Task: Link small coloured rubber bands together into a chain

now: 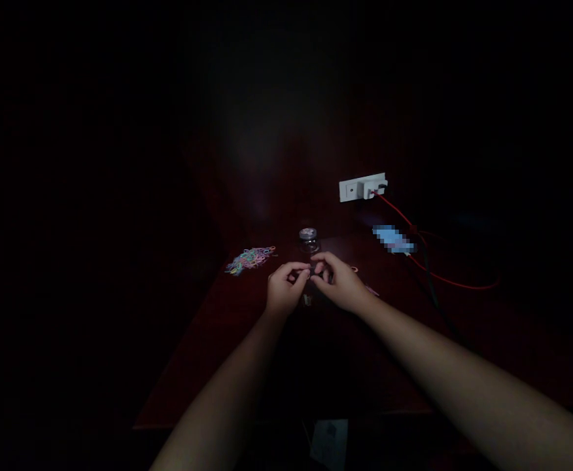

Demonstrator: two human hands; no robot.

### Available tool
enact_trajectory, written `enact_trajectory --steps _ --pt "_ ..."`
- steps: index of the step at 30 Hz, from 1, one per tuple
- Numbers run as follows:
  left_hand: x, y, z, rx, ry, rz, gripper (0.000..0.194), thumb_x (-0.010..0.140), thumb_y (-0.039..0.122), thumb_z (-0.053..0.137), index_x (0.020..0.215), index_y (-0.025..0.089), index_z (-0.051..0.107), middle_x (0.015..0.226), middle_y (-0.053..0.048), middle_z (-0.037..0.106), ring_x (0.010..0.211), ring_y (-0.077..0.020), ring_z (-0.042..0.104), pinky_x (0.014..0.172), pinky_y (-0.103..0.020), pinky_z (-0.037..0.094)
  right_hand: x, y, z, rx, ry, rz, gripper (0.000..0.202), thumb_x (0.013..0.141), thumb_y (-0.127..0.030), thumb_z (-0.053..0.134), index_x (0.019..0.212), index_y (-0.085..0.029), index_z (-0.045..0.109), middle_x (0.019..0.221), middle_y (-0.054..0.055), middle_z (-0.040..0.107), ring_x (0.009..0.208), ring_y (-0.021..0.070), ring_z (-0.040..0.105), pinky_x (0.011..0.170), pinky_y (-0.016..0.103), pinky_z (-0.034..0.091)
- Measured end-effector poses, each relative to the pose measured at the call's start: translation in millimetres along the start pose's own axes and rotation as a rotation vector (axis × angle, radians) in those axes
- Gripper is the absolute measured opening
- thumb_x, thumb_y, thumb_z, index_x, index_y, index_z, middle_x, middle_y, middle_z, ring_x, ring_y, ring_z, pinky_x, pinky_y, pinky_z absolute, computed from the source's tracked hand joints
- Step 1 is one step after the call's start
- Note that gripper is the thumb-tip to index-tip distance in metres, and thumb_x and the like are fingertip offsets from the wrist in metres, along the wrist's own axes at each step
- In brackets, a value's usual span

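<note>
Both hands meet above the dark red table, in the middle of the head view. My left hand [286, 286] is closed in a pinch, thumb and forefinger together at a tiny dark item too small to name. My right hand [339, 281] has its fingers curled round the same spot, the thumb close to the left fingertips. Just beyond the hands stands a clear round jar [309, 241] with a lid. To the left lies a pile of small coloured elastic bands [250, 260]. Below the hands is a small pale object [307, 300], its kind unclear.
An orange band [354, 269] and a pinkish strip [372, 290] lie beside my right hand. A white socket plate [362, 188] with a plug feeds a red cable [456, 282] across the right side. A blurred blue item [393, 239] lies nearby. Surroundings are very dark.
</note>
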State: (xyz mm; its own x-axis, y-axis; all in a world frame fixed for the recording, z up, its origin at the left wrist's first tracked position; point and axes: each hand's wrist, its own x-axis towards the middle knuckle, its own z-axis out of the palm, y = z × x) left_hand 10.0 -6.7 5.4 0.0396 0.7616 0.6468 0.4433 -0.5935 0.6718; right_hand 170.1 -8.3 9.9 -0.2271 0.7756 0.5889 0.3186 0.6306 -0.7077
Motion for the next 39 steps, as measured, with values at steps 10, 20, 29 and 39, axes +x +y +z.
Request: enact_trajectory --steps 10,20,29,39 --pt "-7 0 -9.9 0.081 -0.12 0.098 0.006 0.081 0.025 0.065 0.083 0.023 0.07 0.088 -0.003 0.07 0.086 -0.0173 0.065 0.079 -0.031 0.053 -9 4 -14 -0.115 -0.106 -0.143 0.008 0.082 -0.021 0.058 0.084 -0.018 0.064 0.072 0.001 0.056 0.062 0.0116 0.05 0.059 0.024 0.04" --pt "-9 5 -7.7 0.04 -0.139 0.146 0.006 0.081 0.023 0.066 0.086 0.022 0.069 0.089 -0.002 0.07 0.083 -0.0143 0.064 0.07 -0.026 0.051 -10 3 -16 -0.114 -0.071 -0.122 0.012 0.085 -0.024 0.053 0.082 -0.018 0.063 0.068 0.001 0.054 0.063 0.0127 0.049 0.06 0.025 0.039" --pt "-9 2 -5.3 0.063 -0.097 0.106 0.007 0.079 0.022 0.066 0.085 0.019 0.068 0.085 -0.002 0.068 0.073 -0.0116 0.061 0.065 -0.023 0.048 -9 5 -17 -0.144 -0.046 -0.117 0.011 0.083 -0.024 0.057 0.08 -0.017 0.065 0.067 0.001 0.053 0.063 0.0127 0.05 0.06 0.025 0.039" --pt "-7 3 -7.0 0.054 -0.137 0.128 0.007 0.08 0.021 0.065 0.085 0.019 0.068 0.086 -0.002 0.069 0.075 -0.0117 0.061 0.063 -0.023 0.047 -8 15 -17 -0.105 -0.023 -0.131 0.009 0.083 -0.022 0.058 0.085 -0.017 0.065 0.072 0.002 0.057 0.064 0.0125 0.052 0.06 0.025 0.041"
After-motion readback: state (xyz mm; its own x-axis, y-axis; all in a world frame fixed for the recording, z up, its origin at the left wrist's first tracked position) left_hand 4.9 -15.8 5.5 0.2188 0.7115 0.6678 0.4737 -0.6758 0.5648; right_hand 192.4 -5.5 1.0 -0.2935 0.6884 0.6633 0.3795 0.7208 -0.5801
